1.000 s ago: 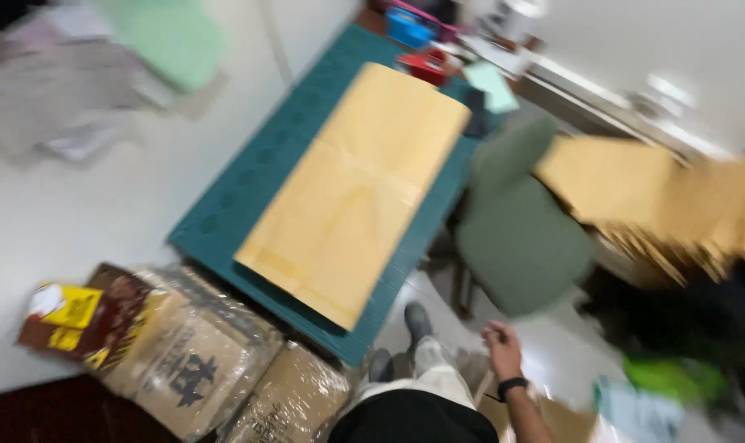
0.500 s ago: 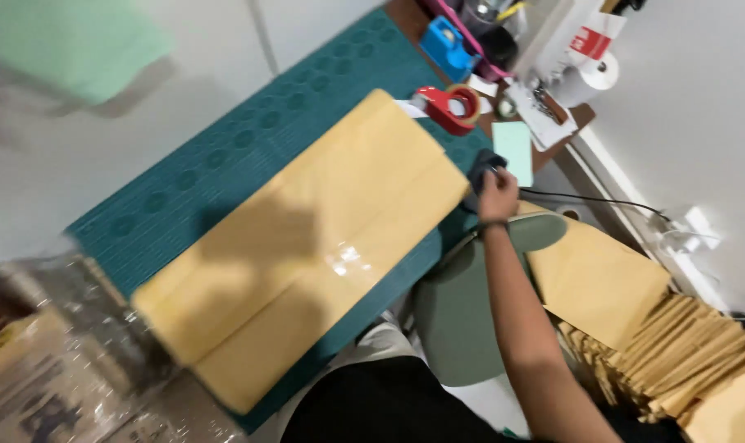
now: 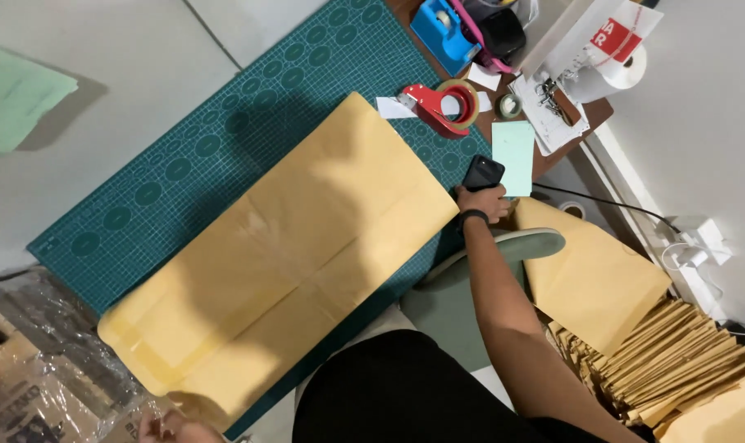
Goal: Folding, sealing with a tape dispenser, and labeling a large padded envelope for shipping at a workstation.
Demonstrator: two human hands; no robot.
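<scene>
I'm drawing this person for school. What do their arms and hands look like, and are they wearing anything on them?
The right arm is bare, with no sleeve showing, and a black band circles the wrist just below the right hand. That hand wears no glove. Only a bit of the left hand shows at the bottom edge, bare too. The person wears a black top.

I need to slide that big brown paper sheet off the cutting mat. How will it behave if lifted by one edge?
The brown paper sheet is probably floppy and light: it is thin, wide, with visible fold creases, so it may sag or bend along them. It lies flat on the green cutting mat, so it should slide easily.
</scene>
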